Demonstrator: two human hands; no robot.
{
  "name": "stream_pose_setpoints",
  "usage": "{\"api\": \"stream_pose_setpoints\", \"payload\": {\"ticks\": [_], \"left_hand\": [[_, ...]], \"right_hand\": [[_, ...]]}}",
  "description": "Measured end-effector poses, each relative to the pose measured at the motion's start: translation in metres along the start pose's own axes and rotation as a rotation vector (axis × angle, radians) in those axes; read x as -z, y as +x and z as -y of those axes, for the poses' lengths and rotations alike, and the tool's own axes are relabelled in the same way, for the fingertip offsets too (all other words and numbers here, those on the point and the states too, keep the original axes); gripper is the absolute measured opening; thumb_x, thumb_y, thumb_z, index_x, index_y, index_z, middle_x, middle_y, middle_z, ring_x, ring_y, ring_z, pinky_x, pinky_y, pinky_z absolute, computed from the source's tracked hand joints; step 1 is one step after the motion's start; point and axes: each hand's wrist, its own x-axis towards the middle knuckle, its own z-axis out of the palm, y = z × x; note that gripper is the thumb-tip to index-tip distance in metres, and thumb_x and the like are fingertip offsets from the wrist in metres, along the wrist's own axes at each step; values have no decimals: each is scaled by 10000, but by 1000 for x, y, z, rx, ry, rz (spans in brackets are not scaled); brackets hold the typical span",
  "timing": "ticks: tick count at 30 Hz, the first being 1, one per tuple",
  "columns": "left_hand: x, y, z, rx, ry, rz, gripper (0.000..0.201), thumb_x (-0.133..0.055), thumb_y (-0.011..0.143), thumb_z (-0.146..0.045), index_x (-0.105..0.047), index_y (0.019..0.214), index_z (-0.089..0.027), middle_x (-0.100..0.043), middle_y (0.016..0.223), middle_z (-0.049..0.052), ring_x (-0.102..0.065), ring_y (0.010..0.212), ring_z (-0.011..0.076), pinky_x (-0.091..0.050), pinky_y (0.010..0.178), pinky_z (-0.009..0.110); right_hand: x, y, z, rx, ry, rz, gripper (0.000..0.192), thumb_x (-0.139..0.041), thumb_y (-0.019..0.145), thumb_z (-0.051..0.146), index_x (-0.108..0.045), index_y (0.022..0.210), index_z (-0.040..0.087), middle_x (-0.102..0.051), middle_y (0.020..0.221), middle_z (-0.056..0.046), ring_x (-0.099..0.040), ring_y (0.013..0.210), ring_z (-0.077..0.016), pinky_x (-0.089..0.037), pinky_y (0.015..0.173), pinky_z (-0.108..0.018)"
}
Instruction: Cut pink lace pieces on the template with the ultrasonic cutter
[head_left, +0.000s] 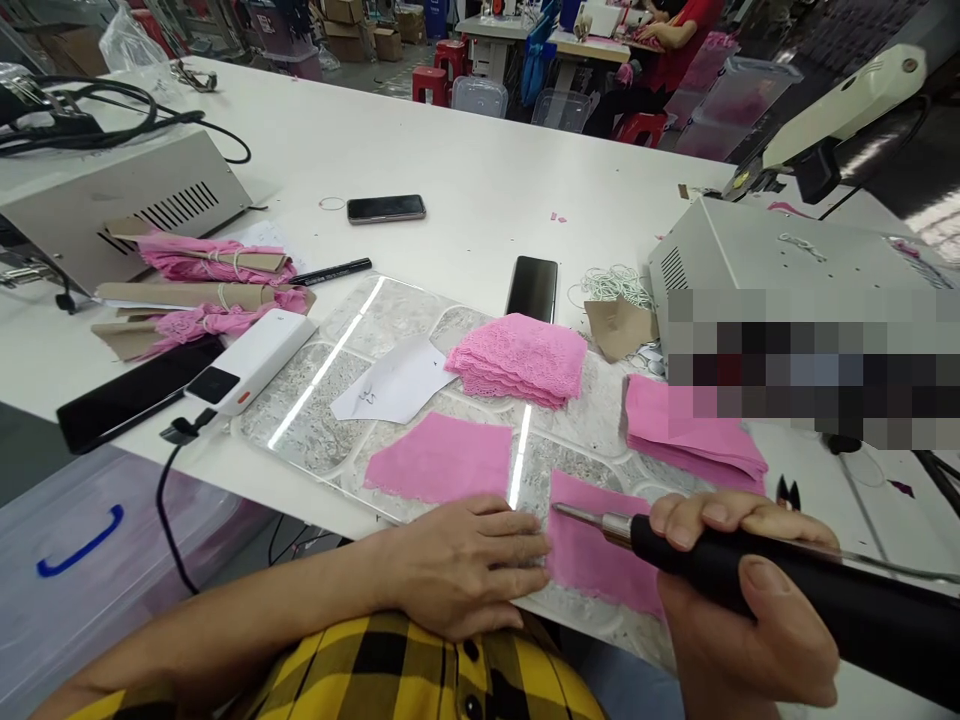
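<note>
A long white surface [465, 170] runs back toward a crowded workroom, with a strip of overhead light mirrored in the glossy marbled board [337, 400] lying on it. Beyond stand red stools [439, 75], stacked cardboard boxes [375, 30] and another worktable [525, 30] where a person in red [675, 45] sits. A clear storage bin with a blue handle [82, 545] sits on the floor at near left.

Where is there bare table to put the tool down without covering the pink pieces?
Bare white table lies beyond the two phones: one mid-table, one at the slab's far edge. The slab is crowded: lace stack, paper slip, cut piece. The left hand presses another piece; the right hand holds the tool.
</note>
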Motion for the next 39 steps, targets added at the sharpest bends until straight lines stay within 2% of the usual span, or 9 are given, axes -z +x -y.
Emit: {"api": "stream_pose_setpoints", "payload": {"ticks": [6, 19, 22, 26, 29, 33, 35, 37, 39], "left_hand": [[0, -1, 0, -31, -7, -3, 340, -443, 980, -357, -656, 1126, -135, -635, 1285, 72, -541, 1215, 217, -413, 1010, 358], [1, 0, 0, -11, -12, 6, 326, -468, 969, -370, -650, 1127, -151, -652, 1245, 95, -567, 1182, 216, -415, 995, 346], [5, 3, -1, -27, -2, -10, 323, -463, 976, -360, -644, 1125, -138, -665, 1216, 92, -572, 1161, 212, -413, 992, 345], [14, 15, -2, -46, 33, 10, 248, -458, 971, -229, -634, 1107, -120, -685, 1133, 108, -600, 1075, 202, -442, 917, 319], [16, 35, 4, -80, 49, 79, 226, -489, 937, -154, -627, 1115, -134, -676, 1098, 125, -609, 1017, 202, -460, 866, 308], [5, 89, 16, -134, 13, 156, 196, -517, 896, -72, -666, 1002, -144, -678, 1023, 106, -611, 947, 190, -481, 832, 302], [-4, 124, 19, -122, -26, 269, 195, -514, 876, -45, -682, 917, -135, -676, 988, 102, -612, 914, 195, -499, 771, 301], [-14, 159, 18, -88, -91, 422, 157, -535, 876, -83, -687, 894, -121, -664, 996, 116, -609, 954, 227, -512, 741, 320], [-24, 186, 14, -95, -115, 473, 110, -594, 846, -123, -687, 904, -121, -656, 1002, 122, -621, 940, 245, -515, 702, 330]], "right_hand": [[6, -11, 10, -59, 28, 49, 135, -632, 685, 256, -542, 765, 196, -531, 688, 40, -503, 459, -103, -470, 456, -318], [9, -14, 7, -68, 38, 57, 108, -624, 697, 236, -558, 775, 201, -528, 694, 30, -514, 481, -113, -463, 477, -323], [18, -9, 11, -41, 55, -91, 142, -596, 629, 266, -578, 757, 209, -503, 680, 31, -456, 458, -107, -419, 432, -315], [43, 5, 21, 51, 48, -483, 161, -492, 485, 288, -534, 627, 225, -430, 622, 31, -357, 433, -100, -329, 393, -303], [66, 14, 30, 136, -9, -730, 171, -441, 416, 274, -508, 567, 231, -380, 602, 20, -321, 441, -103, -301, 401, -303], [95, 14, 34, 241, -58, -909, 108, -437, 427, 262, -483, 518, 223, -341, 613, -1, -324, 440, -111, -286, 386, -308], [105, 8, 34, 255, -54, -939, 90, -430, 444, 254, -467, 518, 220, -335, 609, -3, -331, 433, -112, -290, 379, -306], [110, 2, 31, 250, -36, -903, 102, -440, 474, 233, -484, 565, 219, -353, 617, 0, -354, 442, -111, -318, 396, -308], [113, -4, 29, 239, -35, -844, 120, -468, 502, 211, -514, 612, 226, -383, 631, 3, -390, 464, -118, -354, 421, -318]]}}
